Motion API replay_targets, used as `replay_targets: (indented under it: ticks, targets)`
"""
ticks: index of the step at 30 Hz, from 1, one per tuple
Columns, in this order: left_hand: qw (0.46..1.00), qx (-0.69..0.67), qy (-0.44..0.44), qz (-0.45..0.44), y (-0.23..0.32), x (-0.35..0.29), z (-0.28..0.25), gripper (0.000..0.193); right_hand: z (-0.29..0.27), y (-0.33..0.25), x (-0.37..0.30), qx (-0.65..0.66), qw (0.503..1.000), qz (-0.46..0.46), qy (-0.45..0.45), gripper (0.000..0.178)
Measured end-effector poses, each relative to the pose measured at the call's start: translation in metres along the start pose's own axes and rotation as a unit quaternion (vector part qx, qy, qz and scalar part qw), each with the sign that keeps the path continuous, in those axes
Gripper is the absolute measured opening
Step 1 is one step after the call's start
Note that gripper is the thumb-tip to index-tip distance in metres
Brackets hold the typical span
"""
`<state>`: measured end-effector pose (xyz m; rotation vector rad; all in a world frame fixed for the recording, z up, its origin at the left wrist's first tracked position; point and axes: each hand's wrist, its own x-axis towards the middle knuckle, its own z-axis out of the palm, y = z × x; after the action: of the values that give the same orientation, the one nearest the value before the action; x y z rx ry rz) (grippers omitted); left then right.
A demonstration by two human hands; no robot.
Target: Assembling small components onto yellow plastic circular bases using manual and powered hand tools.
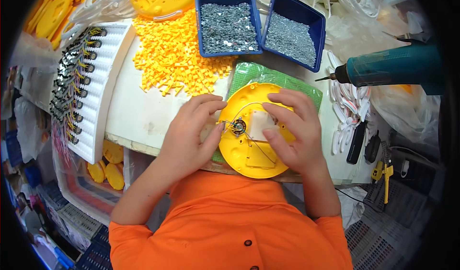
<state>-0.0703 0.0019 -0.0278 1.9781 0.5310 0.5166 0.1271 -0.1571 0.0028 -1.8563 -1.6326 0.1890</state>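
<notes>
A round, knobbly yellow plastic shell (239, 150) is lying between the right hand (298, 133), arching at three o'clock, and the left hand (191, 132), curling at nine: apart, grips unclear. Blue tubs (299, 12) are holding glinting metal bits (227, 28) at twelve, a teal driver (390, 68) jutting at two.

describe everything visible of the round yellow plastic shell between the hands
The round yellow plastic-looking shell lies hollow side up over a green mat, a rectangular outline inside. It holds a round dark speaker-like part, a white blocky part and thin wires. The left hand is at its left edge; the right hand overlaps its right side.
</notes>
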Motion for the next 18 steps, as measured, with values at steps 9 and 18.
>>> replay_targets:
  ticks: [9,18]
  targets:
    - [0.938,0.205,-0.166,0.227,0.009,0.027,-0.014,0.040,0.003,0.006,-0.040,-0.069,0.997,0.029,-0.021,0.048]
    - [0.973,0.118,-0.174,0.095,0.000,0.025,-0.009,0.041,0.006,0.005,-0.031,-0.071,0.995,0.064,-0.021,0.055]
